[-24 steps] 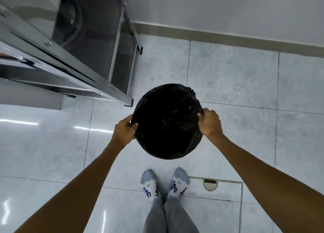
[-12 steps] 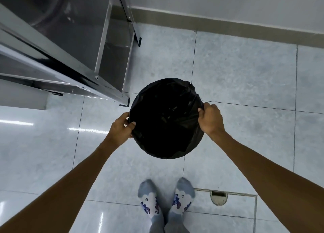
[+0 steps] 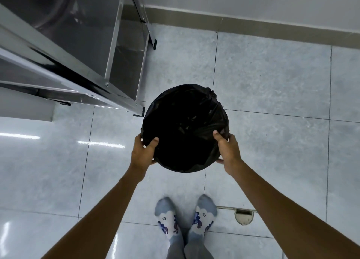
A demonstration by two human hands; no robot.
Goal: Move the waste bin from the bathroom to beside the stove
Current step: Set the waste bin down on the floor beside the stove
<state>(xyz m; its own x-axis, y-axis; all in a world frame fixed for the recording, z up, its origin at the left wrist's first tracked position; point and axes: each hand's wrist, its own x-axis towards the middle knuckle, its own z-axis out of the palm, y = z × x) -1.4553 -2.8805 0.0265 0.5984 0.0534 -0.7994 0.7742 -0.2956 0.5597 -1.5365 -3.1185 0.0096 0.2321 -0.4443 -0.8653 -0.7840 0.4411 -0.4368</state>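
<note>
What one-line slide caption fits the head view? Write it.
Both hands, left and right, grip the black-lined waste bin beside a steel stand.

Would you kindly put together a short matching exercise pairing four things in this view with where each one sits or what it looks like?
Things:
1. waste bin
2. metal stand
3. floor drain
4. socks

Descriptions:
A. set into the floor tiles, right of the feet
B. lined with a black bag, gripped at the rim by the left hand and the right hand
C. pale with purple flower prints
D. shiny steel, upper left, its foot beside the bin

Pairs: 1-B, 2-D, 3-A, 4-C
</note>
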